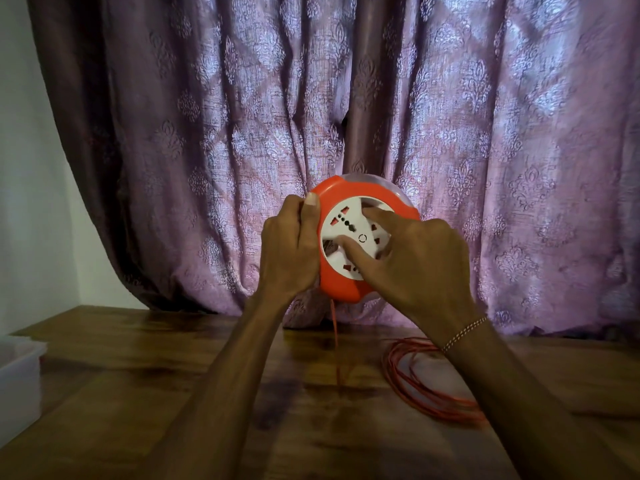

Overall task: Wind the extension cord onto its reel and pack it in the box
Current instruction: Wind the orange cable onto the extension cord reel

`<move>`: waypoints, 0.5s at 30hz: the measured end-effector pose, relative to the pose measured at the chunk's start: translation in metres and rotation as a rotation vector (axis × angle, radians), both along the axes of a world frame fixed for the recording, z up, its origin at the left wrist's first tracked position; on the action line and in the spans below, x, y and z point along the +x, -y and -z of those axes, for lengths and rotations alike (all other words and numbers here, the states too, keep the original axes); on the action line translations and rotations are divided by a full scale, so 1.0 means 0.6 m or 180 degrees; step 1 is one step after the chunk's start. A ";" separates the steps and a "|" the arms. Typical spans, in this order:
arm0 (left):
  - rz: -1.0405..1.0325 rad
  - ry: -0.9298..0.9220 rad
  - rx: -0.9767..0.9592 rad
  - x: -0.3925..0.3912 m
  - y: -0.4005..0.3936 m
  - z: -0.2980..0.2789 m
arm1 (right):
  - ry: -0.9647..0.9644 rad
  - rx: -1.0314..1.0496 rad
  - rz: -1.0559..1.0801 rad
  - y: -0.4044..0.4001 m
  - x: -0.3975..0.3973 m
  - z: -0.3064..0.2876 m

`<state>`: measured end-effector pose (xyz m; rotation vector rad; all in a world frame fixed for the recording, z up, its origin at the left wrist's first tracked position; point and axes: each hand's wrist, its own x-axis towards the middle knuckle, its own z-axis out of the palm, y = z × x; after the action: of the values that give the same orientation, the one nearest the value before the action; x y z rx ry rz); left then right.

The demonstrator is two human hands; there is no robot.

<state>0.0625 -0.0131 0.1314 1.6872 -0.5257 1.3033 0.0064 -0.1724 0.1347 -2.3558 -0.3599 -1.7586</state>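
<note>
The person holds the orange extension cord reel up in the air above the wooden table, in front of a purple patterned curtain. The reel is turned so that its white socket face looks back toward the camera. The left hand is clenched around the reel's left edge, the thumb lying up along the orange rim with its nail showing at the top, the other fingers wrapped behind and out of sight. The right hand reaches in from the right and rests on the white face: its fingers are partly spread, one fingertip pressed near the upper opening of the face and another near the lower left opening, the remaining fingers curled over the right side of the disc. It presses on the face rather than closing around anything. A thin beaded bracelet circles the right wrist. From the bottom of the reel a single strand of orange cord hangs straight down to the table, blurred along its length. The unwound part of the cord lies on the table to the right in a loose coil of several loops, partly hidden behind the right forearm. At the left edge of the view, well apart from the reel, stands a white plastic box on the table, only its near corner and rim visible; its contents cannot be seen.
</note>
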 end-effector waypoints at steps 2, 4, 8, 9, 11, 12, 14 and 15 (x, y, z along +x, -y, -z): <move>-0.0015 0.0010 0.0011 0.001 0.001 0.001 | 0.0030 -0.0157 0.0059 -0.001 0.002 -0.001; 0.0017 -0.0004 -0.0001 0.003 0.001 0.001 | 0.0090 -0.0252 -0.0049 0.003 0.004 -0.002; 0.0004 -0.0028 -0.0013 0.004 -0.002 0.001 | 0.0159 -0.0496 -0.0596 0.014 0.003 -0.011; -0.0001 -0.0030 -0.0012 0.003 -0.003 0.001 | 0.0071 -0.0667 -0.0705 0.017 0.002 -0.013; -0.0015 -0.0025 0.0001 0.003 -0.004 0.001 | -0.0251 -0.0958 -0.0782 0.021 0.000 -0.015; -0.0018 -0.0029 0.0012 0.002 -0.004 0.001 | -0.0412 -0.1037 -0.0750 0.022 -0.002 -0.016; -0.0012 -0.0038 0.0024 0.002 -0.004 0.001 | -0.0641 -0.1070 -0.0656 0.018 -0.008 -0.016; -0.0007 -0.0037 0.0027 0.001 -0.003 0.001 | -0.0738 -0.1084 -0.0594 0.015 -0.011 -0.015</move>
<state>0.0631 -0.0114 0.1307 1.7019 -0.5236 1.2936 -0.0005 -0.1815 0.1439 -2.6144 -0.8696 -1.4143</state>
